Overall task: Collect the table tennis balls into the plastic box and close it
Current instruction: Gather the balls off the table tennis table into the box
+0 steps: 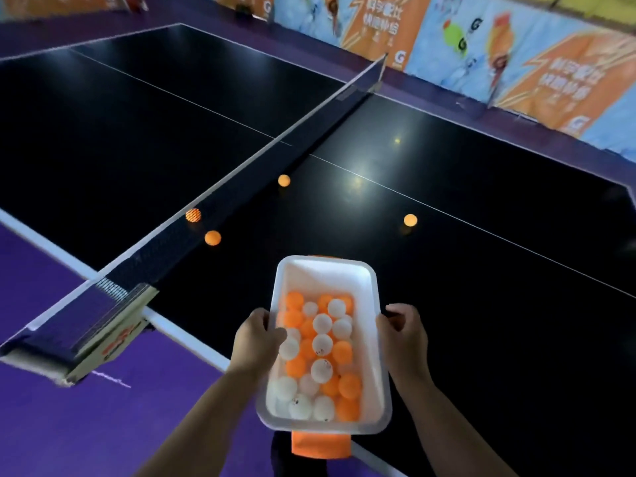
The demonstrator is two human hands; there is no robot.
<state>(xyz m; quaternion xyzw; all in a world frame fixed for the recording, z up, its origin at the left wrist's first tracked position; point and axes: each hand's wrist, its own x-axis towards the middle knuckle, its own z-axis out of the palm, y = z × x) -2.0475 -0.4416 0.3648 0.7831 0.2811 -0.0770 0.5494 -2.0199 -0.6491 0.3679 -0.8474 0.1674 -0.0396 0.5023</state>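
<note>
A white plastic box (pixel 375 297) with an orange piece showing under both ends is held over the near edge of the black table. It holds several orange and white balls. My left hand (pixel 256 339) grips its left rim and my right hand (pixel 401 330) grips its right rim. Loose orange balls lie on the table: one near the net (pixel 212 237), one farther along the net (pixel 284 180), one to the right (pixel 410 220). Another orange ball (pixel 193 215) shows through the net mesh.
The net (pixel 261 149) crosses the black table (pixel 481 304) diagonally, clamped by a post (pixel 113 325) at the near left. Purple floor lies to the left. Orange and blue barrier boards (pixel 516 63) line the far side.
</note>
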